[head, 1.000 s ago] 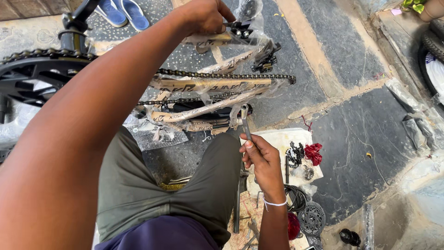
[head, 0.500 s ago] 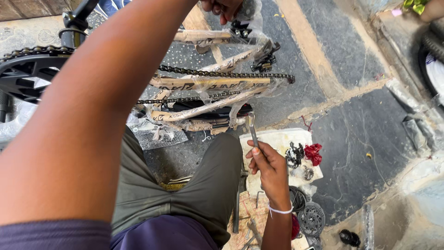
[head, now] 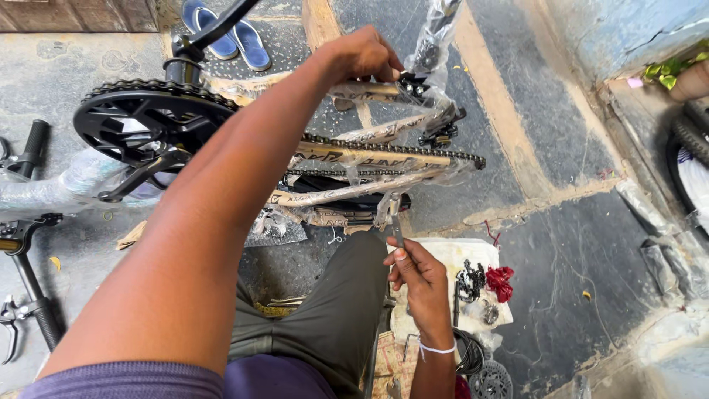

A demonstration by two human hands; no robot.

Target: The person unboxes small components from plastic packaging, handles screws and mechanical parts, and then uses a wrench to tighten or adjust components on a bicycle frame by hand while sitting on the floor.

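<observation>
Currently the right hand, low centre of frame, is pinched shut on a thin metal tool, fingers bunched round its lower end; a white band sits on that wrist. The tool's tip points up at the underside of the bike frame; can't tell if it touches.

Left hand, top centre, arm stretched diagonally across the frame, is closed over the rear end of the upper frame tube, next to a black fitting under clear plastic wrap.

Bike frame is tan, still partly in wrap, lying across mid-frame. The chain runs along it from the black chainring at upper left to the right end of the frame. A crank arm hangs off the chainring.

Below the right hand: a pale cloth on the ground with small black parts and a red rag on it. A sprocket lies at the bottom edge.

Surface: rough dark stone paving with tan mortar joints. Left edge has a handlebar grip and a brake lever. 2 blue sandals at top. Pale blue wall at upper right, a tyre at the right edge.
</observation>
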